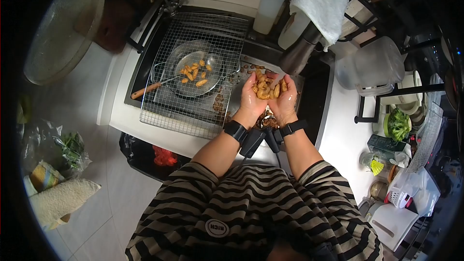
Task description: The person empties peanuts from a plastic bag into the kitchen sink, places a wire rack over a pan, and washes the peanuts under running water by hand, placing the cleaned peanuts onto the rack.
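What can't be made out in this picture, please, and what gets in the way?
In the head view:
- Palms of the left hand and right hand: hidden by the yellow-brown pieces.
- Whatever the white towel wraps: covered by it.
- Lettering on the dark green box: too small.
- Person's feet: hidden by the striped shirt.

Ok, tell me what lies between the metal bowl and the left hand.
In the head view, part of the wire rack and some brown bits lie between bowl and left hand.

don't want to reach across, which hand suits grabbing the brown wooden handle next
Probably the left hand: it is nearer the handle, with the right hand beyond it. Both cup tan nut-like pieces, so either would need freeing first.
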Action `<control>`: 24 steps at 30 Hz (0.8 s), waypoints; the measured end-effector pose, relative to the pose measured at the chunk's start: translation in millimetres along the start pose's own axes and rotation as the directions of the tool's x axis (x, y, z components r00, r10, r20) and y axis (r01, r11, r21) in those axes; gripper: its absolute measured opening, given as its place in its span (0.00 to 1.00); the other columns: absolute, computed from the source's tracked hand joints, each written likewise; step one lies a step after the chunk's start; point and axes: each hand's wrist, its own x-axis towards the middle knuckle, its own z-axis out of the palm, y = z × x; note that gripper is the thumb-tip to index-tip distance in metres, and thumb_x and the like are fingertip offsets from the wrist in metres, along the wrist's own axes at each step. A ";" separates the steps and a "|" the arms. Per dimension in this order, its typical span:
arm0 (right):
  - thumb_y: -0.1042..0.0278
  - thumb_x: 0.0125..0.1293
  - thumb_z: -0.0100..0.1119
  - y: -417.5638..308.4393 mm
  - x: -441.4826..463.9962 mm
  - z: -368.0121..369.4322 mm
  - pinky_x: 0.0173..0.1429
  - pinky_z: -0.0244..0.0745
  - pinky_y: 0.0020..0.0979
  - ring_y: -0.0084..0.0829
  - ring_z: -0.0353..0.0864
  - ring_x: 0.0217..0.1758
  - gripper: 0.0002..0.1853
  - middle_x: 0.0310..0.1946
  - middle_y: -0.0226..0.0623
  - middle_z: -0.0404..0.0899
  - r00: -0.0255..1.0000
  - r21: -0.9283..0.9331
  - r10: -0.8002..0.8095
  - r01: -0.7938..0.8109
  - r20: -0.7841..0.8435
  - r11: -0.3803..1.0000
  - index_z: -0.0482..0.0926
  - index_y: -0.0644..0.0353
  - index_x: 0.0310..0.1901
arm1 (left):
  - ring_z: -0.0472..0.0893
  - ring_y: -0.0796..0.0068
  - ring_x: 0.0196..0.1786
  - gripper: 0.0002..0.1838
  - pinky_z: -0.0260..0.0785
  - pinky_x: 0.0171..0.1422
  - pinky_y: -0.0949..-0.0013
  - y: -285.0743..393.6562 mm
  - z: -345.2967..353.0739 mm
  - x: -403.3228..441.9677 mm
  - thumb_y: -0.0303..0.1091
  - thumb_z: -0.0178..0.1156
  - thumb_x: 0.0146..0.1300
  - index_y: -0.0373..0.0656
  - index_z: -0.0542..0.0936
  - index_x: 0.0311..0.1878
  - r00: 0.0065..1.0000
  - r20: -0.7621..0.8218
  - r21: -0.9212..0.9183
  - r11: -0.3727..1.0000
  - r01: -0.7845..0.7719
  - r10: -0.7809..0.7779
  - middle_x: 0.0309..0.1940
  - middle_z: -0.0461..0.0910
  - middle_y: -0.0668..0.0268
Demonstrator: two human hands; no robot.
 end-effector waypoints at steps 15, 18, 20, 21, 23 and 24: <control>0.57 0.70 0.38 2.3 -6.8 -6.9 0.54 0.67 0.31 0.29 0.73 0.44 0.17 0.40 0.36 0.74 0.982 -0.140 -0.169 0.157 -0.079 0.978 0.72 0.62 0.42 | 0.72 0.62 0.53 0.21 0.59 0.62 0.59 -11.2 -0.4 -3.7 0.44 0.40 0.64 0.39 0.72 0.49 0.999 0.014 0.069 0.997 0.043 -0.044 0.47 0.75 0.59; 0.59 0.69 0.38 3.6 -11.4 -11.4 0.52 0.67 0.30 0.28 0.72 0.44 0.17 0.40 0.36 0.74 0.965 -0.257 -0.227 0.188 -0.129 0.948 0.72 0.64 0.43 | 0.72 0.61 0.53 0.22 0.60 0.61 0.58 -15.6 3.0 -8.1 0.45 0.38 0.65 0.39 0.72 0.49 0.996 -0.036 0.094 0.992 0.080 -0.077 0.48 0.74 0.58; 0.61 0.69 0.38 6.6 -17.7 -15.9 0.51 0.67 0.29 0.27 0.72 0.44 0.16 0.41 0.37 0.74 0.946 -0.399 -0.261 0.168 -0.192 0.901 0.72 0.65 0.44 | 0.73 0.62 0.52 0.22 0.61 0.60 0.59 -20.3 0.1 -9.4 0.46 0.38 0.65 0.40 0.71 0.49 0.989 -0.124 0.142 0.985 0.103 -0.086 0.48 0.74 0.58; 0.62 0.69 0.38 9.8 -20.2 -23.2 0.51 0.67 0.28 0.27 0.72 0.44 0.16 0.41 0.37 0.74 0.936 -0.487 -0.271 0.134 -0.223 0.863 0.73 0.65 0.44 | 0.75 0.64 0.49 0.21 0.63 0.58 0.62 -26.9 -14.2 -4.7 0.47 0.37 0.66 0.40 0.73 0.45 0.980 -0.164 0.160 0.977 0.138 -0.112 0.45 0.76 0.60; 0.64 0.69 0.37 21.7 -26.5 -32.7 0.48 0.68 0.27 0.27 0.72 0.42 0.15 0.40 0.36 0.74 0.925 -0.540 -0.222 0.021 -0.310 0.841 0.73 0.65 0.43 | 0.76 0.66 0.45 0.18 0.66 0.53 0.63 -35.7 -32.8 -6.2 0.44 0.40 0.65 0.43 0.76 0.40 0.907 -0.365 0.201 0.933 0.298 -0.211 0.40 0.78 0.62; 0.63 0.69 0.37 25.0 -30.5 -39.4 0.46 0.68 0.27 0.27 0.72 0.39 0.15 0.37 0.36 0.74 0.928 -0.552 -0.169 -0.045 -0.331 0.833 0.72 0.64 0.42 | 0.76 0.66 0.44 0.17 0.67 0.52 0.62 -41.3 -51.3 -3.7 0.44 0.41 0.65 0.44 0.76 0.39 0.856 -0.464 0.194 0.917 0.348 -0.227 0.39 0.79 0.63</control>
